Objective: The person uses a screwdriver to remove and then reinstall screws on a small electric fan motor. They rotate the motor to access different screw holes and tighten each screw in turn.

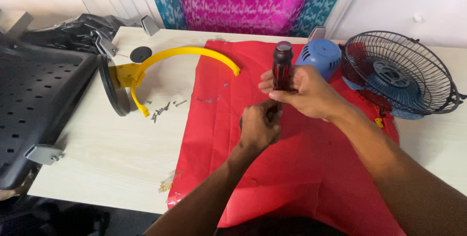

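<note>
over the red sheet (301, 168) at mid-worktop (112, 153), we hold a screwdriver (282, 66) upright, our right hand (306, 92) clamped on its dark red handle, our left hand (258, 126) closed just below around something small we cannot make out. we judge the tool stiff and light, best gripped mid-handle. at 2 o'clock a fan cage (399, 73) lies, at 10 o'clock a yellow bracket (185, 53), loose screws (163, 109) nearby.
</note>
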